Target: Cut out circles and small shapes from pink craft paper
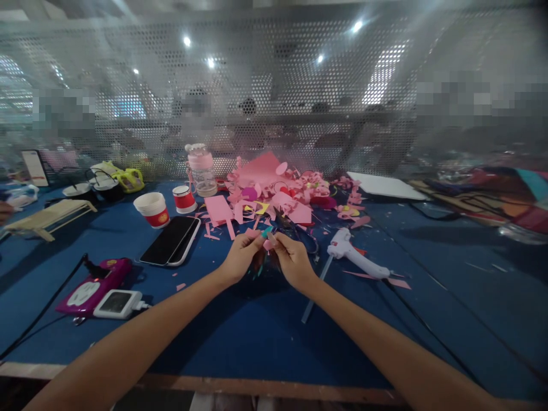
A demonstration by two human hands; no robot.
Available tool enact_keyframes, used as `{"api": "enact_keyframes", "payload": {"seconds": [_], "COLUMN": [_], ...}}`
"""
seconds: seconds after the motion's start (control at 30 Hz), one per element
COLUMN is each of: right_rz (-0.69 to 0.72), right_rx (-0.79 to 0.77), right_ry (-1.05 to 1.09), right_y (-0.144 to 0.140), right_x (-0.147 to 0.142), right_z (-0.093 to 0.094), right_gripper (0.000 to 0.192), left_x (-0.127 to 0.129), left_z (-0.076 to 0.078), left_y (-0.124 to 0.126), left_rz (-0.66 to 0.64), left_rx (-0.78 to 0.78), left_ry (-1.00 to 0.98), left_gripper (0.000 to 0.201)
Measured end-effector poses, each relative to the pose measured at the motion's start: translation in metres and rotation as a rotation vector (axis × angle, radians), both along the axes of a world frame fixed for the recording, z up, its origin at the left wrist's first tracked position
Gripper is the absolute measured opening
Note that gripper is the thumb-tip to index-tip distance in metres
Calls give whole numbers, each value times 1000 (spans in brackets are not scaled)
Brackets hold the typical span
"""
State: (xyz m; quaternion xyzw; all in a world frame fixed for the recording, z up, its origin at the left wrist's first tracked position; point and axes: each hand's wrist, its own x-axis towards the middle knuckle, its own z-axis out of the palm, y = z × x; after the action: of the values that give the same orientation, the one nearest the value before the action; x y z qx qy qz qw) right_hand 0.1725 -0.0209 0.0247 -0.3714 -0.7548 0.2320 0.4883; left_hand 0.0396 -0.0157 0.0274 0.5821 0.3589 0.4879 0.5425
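Both hands meet over the middle of the counter (265,342). Left hand (240,260) and right hand (291,260) are each pinched narrow on a small paper piece (268,244), fingertips nearly touching, held just above the blue surface. A teal tip (267,232) shows between the fingers; cannot tell if it is part of the same piece or a separate scrap.

Handling, as a guess: very light, thin, soft, creases or tears easily, not slippery. Best held at the edges with fingertip pinches, light pressure, as both hands do now. Too small to grip any other way.

Looks: pink, small, mostly hidden by fingers; exact shape cannot be told. Something dark sits under the hands, blurred.

Outward: glue gun (355,257) lies just right of the right hand, white, its cord trailing right. A clear stick (314,294) lies beside the right wrist. Beyond the hands, a scrap pile (278,191) of pink paper with yellow and magenta bits. Left of the hands, two phones (170,241) stacked, then two paper cups (152,209) and a jar (200,170). Near left edge, a pink device (92,285) with a white gadget (116,302) on a cable. A white board (385,185) lies far right, perforated screen (274,91) behind.
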Motion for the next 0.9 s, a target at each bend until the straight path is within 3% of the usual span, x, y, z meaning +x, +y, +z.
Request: {"api": "enact_keyframes", "payload": {"seconds": [0.23, 0.4, 0.63, 0.9], "right_rz": [4, -93, -152, -38], "right_rx": [409, 544, 346, 193], "right_ry": [-217, -420, -305, -217], "right_y": [10, 13, 14, 7], "right_x": [18, 23, 16, 6], "right_z": [-2, 1, -5, 1], "right_gripper": [34, 35, 29, 31], "left_x": [2, 2, 1, 0], "left_z": [-1, -4, -6, -3], "left_y": [-3, 1, 5, 4], "left_rz": [-166, -159, 5, 67], "left_rx": [-125, -198, -137, -24], "left_ry": [-11, -61, -96, -79], "left_gripper": [43, 40, 31, 27]}}
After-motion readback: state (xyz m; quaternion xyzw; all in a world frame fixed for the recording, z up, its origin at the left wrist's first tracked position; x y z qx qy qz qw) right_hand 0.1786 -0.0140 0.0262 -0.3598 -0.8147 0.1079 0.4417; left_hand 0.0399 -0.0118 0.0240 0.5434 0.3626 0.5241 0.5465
